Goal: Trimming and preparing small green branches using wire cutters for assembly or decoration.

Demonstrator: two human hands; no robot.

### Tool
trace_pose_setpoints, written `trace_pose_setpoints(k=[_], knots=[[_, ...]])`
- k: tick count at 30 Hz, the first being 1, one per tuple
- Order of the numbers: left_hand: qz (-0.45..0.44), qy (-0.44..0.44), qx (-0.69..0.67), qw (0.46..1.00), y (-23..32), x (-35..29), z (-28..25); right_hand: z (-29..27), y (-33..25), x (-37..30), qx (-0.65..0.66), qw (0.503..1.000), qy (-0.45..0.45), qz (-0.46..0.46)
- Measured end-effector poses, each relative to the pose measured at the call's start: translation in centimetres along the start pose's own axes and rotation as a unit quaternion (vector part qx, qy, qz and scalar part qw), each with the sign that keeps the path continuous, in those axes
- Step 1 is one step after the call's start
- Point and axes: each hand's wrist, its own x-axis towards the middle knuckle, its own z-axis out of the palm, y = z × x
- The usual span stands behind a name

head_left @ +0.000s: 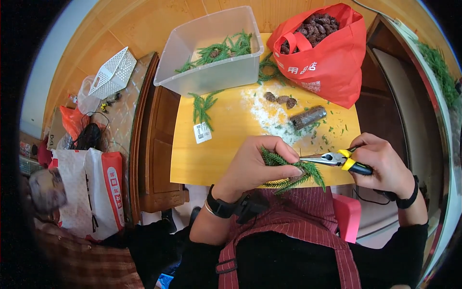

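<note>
My left hand [257, 166] pinches a green pine sprig [314, 174] above the near edge of the yellow table [219, 164]. In my right hand [380, 161] is a pair of needle-nose pliers [331, 158] with yellow and black handles. Their thin jaws point left and reach the sprig beside my left fingertips; whether they grip a wire there is too small to tell. Farther back lie a dark wrapped roll [309, 117] and a few brown pine cones [282, 100]. White powder [263, 113] and green needle clippings are scattered around them.
A clear plastic bin [216, 79] with green sprigs stands at the back, left of a red bag [332, 72] full of pine cones. Another sprig [204, 111] lies by a white tag [202, 133]. A side cabinet at left holds a white basket [114, 74]; a person's sleeve [91, 257] shows lower left.
</note>
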Motion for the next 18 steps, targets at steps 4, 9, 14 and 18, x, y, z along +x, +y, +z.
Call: trace_pose_setpoints(k=[4,9,14,18], knots=[[-0.001,0.004,0.002,1.0,0.2,0.0,0.1,-0.1,0.0,0.2,-0.005,1.0,0.008,-0.014],[-0.005,0.007,0.004,1.0,0.0,0.0,0.2,-0.1,0.1,0.1,0.003,1.0,0.005,-0.009],[0.005,0.032,0.014,0.999,-0.4,0.3,0.7,0.2,0.5,0.1,-0.025,0.999,0.01,-0.016],[0.18,0.197,0.335,0.904,-1.3,0.9,2.7,1.3,0.0,0.2,-0.035,0.997,0.046,0.051]])
